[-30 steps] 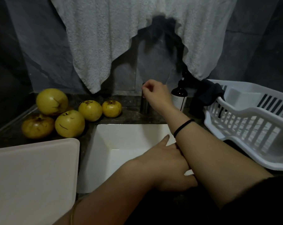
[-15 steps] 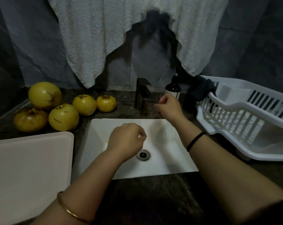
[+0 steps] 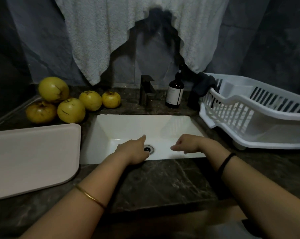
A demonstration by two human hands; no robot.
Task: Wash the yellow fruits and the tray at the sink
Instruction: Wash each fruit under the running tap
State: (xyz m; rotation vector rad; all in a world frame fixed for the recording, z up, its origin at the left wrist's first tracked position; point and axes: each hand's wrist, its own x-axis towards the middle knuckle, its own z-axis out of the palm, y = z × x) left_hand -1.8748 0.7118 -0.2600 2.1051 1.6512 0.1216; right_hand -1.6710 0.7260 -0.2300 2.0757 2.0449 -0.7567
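While hands (image 3: pixel 130 150) (image 3: pixel 185 144) hang over sink (image 3: pixel 128 125), fruits (image 3: pixel 71 110) lie left.

Dim, soft focus, edges bowed by wide-angle; white sink (image 3: pixel 128 125) brightest.

A: From where is the scene viewed?
B: From the head; one wide view is cast forward and down, with the sink (image 3: pixel 128 126) framed close and the towel (image 3: pixel 97 40) above.

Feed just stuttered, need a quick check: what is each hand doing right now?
Left hand: open, holding nothing, over the sink beside the drain.
Right hand: open, fingers loosely curled, holding nothing, over the sink.
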